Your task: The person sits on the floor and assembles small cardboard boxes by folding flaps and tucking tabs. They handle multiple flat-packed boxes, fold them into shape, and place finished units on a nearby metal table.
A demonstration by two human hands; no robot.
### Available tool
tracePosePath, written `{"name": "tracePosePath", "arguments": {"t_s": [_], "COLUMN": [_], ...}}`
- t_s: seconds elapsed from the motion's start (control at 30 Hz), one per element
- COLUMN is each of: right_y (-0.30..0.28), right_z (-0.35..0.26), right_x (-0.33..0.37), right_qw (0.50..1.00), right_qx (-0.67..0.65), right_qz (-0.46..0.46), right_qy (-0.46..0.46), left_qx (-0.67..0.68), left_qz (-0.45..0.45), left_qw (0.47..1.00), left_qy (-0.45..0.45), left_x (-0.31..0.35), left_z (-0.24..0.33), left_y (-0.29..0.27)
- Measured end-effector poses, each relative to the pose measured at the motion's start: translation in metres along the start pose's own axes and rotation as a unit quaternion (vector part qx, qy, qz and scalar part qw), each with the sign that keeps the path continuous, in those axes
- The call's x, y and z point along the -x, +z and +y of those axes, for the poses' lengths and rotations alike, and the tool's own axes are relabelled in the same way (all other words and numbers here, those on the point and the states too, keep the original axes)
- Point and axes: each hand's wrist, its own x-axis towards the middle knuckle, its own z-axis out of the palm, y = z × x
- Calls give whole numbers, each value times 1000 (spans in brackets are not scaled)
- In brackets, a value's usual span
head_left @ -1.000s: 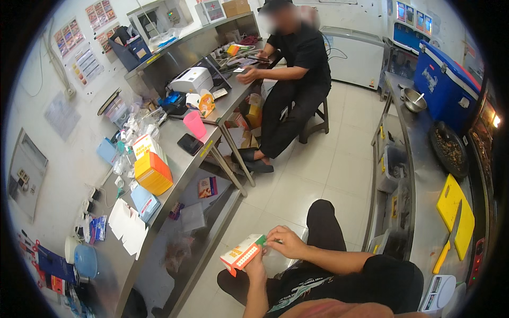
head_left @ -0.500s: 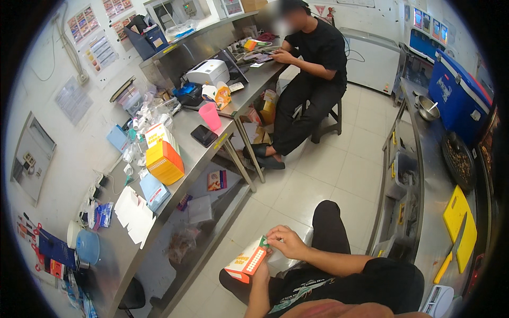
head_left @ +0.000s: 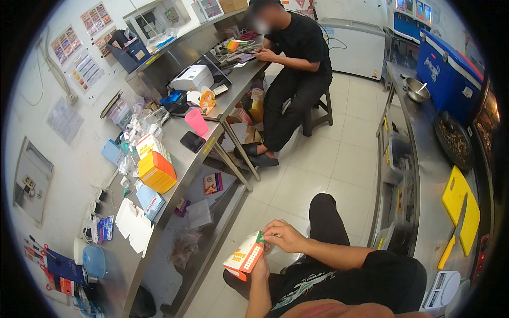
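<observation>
Over my lap I hold a small orange, white and yellow cardboard box (head_left: 242, 259), tilted, with a green part at its upper end. Underneath and behind the box, my left hand (head_left: 261, 268) is closed round its side; most of the fingers are hidden. My right hand (head_left: 286, 236) has its fingers bent together at the green end, pinching or pressing the edge there. Whether a flap or a separate piece lies between those fingertips cannot be made out.
On the steel table (head_left: 183, 167) at left stand stacked orange-yellow boxes (head_left: 157, 172), white card (head_left: 133, 224), a phone (head_left: 192, 141) and a pink cup (head_left: 196, 122). A seated co-worker (head_left: 299, 69) is ahead. The right counter holds a knife (head_left: 459, 222) on a yellow board (head_left: 460, 193).
The whole view has shifted slightly as my head moved. My right fingers have changed position a little at the green end; my left hand keeps its hold on the box.
</observation>
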Motion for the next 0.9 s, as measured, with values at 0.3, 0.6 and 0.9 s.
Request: {"name": "tracePosePath", "arguments": {"t_s": [0.3,0.6,0.9], "right_y": [-4,-5,-15], "right_z": [-2,-16,-7], "right_x": [-3,-7,5], "right_qw": [999,995,995], "right_qx": [-24,-90,51], "right_qz": [-43,-16,-55], "right_qy": [7,42,69], "left_qx": [81,61,-70], "left_qz": [6,-51,17], "left_qw": [996,994,997], "left_qy": [38,79,-33], "left_x": [2,3,6], "left_z": [-20,-9,-6], "left_y": [-18,-2,8]}}
